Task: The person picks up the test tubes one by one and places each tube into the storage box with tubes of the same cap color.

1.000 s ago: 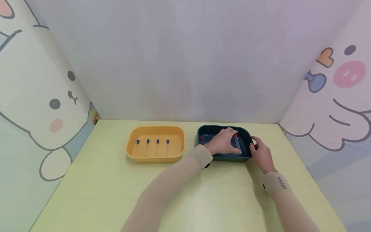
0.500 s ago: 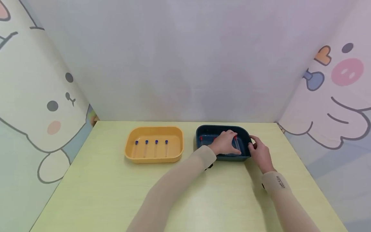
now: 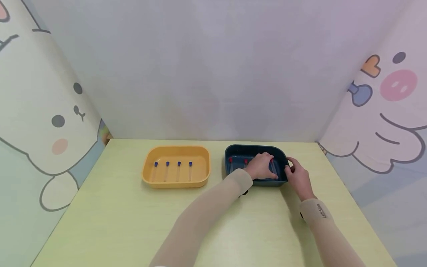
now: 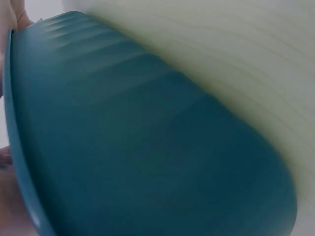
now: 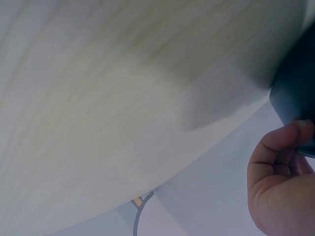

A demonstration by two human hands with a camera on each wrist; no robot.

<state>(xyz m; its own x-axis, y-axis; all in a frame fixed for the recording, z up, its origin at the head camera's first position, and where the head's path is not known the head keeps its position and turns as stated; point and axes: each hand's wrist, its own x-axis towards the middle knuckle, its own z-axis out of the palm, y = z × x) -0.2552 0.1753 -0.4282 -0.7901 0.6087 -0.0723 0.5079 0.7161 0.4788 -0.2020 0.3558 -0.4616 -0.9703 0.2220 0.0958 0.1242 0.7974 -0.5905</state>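
My left hand [image 3: 261, 167] reaches over the front rim into a dark blue tray [image 3: 254, 149] in the head view. Its thumb and fingers hold a clear test tube [image 3: 274, 168] with a red cap by its two ends, close over the tray floor on the right. More red-capped tubes [image 3: 231, 163] lie to the left in that tray, partly hidden by the hand. My right hand [image 3: 299, 178] grips the tray's right rim. In the right wrist view, its thumb and curled fingers [image 5: 278, 142] hold the edge. The tray's outer wall [image 4: 123, 132] fills most of the left wrist view.
A yellow tray [image 3: 180, 150] stands left of the blue one, with several blue-capped tubes [image 3: 178, 170] in a row. Both trays stand on a pale wood-grain table [image 3: 110, 215]. A plain cloth backdrop [image 3: 207, 74] rises behind, with cartoon-printed sheets at both sides.
My left hand, holding the red-capped tube, has shifted slightly right and down in the tray, uncovering another red cap. The right hand keeps its grip. The head view has drifted slightly.
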